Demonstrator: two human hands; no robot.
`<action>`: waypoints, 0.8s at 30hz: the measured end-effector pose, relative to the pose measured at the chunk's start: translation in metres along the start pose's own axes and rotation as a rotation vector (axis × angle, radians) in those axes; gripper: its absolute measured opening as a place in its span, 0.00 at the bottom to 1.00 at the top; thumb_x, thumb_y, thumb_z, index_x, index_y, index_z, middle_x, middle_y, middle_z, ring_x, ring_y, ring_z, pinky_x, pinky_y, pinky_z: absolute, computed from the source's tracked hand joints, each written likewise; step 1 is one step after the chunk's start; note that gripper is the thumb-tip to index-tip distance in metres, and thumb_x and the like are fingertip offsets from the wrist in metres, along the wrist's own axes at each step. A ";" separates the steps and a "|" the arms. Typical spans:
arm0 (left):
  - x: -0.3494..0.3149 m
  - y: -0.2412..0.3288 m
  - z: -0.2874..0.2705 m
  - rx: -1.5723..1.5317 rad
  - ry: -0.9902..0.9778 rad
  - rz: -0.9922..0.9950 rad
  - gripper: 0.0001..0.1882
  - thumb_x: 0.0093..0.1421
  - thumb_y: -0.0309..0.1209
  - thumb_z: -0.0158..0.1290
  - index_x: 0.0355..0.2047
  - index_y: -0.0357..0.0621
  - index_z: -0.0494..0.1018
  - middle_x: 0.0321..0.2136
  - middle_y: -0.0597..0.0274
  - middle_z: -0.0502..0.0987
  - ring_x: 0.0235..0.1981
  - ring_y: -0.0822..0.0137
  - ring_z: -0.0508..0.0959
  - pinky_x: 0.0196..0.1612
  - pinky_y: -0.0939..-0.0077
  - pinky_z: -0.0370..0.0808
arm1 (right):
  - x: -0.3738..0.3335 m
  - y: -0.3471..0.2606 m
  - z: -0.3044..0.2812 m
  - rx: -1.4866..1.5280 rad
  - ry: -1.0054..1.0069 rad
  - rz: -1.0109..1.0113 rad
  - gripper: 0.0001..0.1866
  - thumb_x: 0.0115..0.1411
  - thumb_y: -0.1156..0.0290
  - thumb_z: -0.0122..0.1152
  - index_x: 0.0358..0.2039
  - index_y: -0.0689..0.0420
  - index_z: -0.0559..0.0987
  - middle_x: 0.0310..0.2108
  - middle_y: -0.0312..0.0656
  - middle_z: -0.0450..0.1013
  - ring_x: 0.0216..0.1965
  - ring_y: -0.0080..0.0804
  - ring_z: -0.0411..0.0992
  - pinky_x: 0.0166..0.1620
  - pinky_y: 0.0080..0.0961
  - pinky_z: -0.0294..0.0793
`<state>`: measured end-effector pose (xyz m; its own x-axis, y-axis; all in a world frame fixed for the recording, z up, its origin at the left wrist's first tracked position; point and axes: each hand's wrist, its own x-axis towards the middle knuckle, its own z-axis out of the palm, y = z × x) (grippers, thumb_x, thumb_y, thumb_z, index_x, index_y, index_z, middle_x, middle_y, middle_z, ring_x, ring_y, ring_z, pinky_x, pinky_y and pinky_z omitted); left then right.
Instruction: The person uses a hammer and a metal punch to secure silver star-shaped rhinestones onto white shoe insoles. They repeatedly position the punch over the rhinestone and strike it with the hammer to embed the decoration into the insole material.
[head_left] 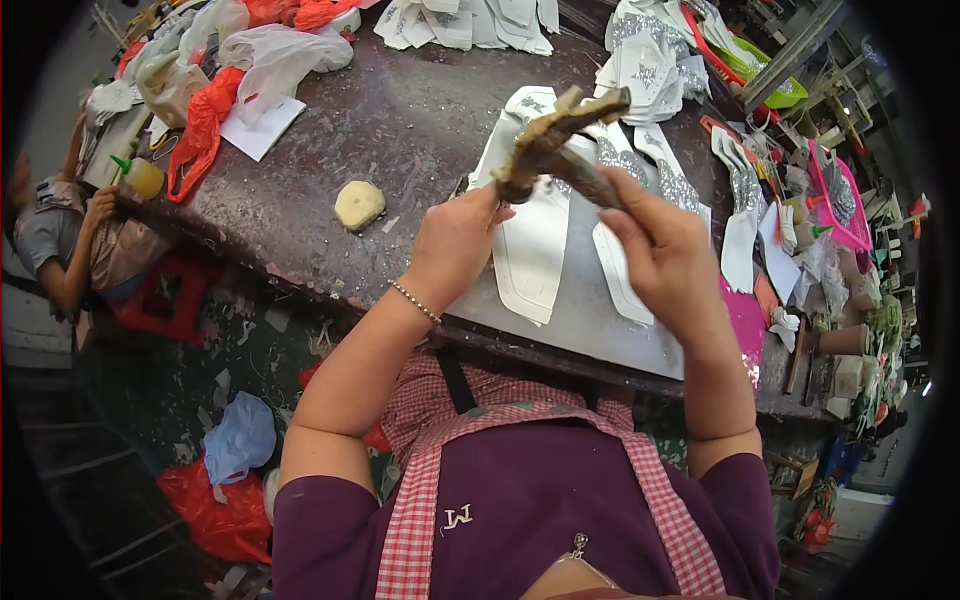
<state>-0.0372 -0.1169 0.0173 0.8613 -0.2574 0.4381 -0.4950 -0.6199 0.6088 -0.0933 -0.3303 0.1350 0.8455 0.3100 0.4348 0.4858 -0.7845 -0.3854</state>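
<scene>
My right hand [665, 240] is closed around the handle of a worn, dark brown hammer [575, 165], held above the work table. My left hand [455, 240] is closed right beside the lower end of the hammer's head; what its fingers grip is hidden behind the hammer. Beneath both hands lie white cut pieces with silver glitter, a long white piece [533, 265] nearest the left hand and a narrower white piece [622, 275] under the right. They rest on a pale grey board [605, 338] at the table's near edge.
A yellowish wax-like block [360, 205] sits left on the dark table [420, 130]. Stacks of white pieces [470, 22] and glittered pieces [645, 75] stand at the back. Plastic bags [285, 60] fill the far left; a pink basket [840, 195] is at right. A person [75, 235] sits at left.
</scene>
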 end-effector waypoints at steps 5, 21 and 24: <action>0.001 -0.009 0.006 -0.448 0.112 -0.299 0.08 0.68 0.30 0.51 0.33 0.37 0.70 0.29 0.54 0.82 0.30 0.59 0.84 0.33 0.67 0.80 | -0.027 0.008 -0.010 0.403 0.121 0.325 0.19 0.63 0.74 0.60 0.54 0.63 0.77 0.26 0.37 0.75 0.25 0.18 0.67 0.31 0.19 0.68; -0.010 0.000 0.002 -0.110 0.049 -0.003 0.09 0.59 0.32 0.61 0.35 0.40 0.75 0.26 0.53 0.79 0.26 0.51 0.79 0.29 0.65 0.75 | -0.027 -0.002 -0.032 0.848 0.341 0.139 0.25 0.70 0.65 0.53 0.62 0.66 0.67 0.24 0.38 0.71 0.21 0.19 0.65 0.23 0.17 0.63; -0.008 0.003 0.004 -0.083 0.021 0.055 0.08 0.59 0.30 0.60 0.36 0.41 0.74 0.29 0.53 0.79 0.28 0.48 0.79 0.29 0.63 0.75 | -0.027 0.002 -0.019 0.867 0.436 -0.089 0.26 0.70 0.63 0.52 0.63 0.63 0.66 0.25 0.42 0.71 0.21 0.25 0.66 0.22 0.20 0.64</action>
<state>-0.0454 -0.1199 0.0132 0.8305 -0.2731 0.4855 -0.5499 -0.5412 0.6362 -0.1193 -0.3502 0.1384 0.7265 -0.0139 0.6870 0.6859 -0.0467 -0.7262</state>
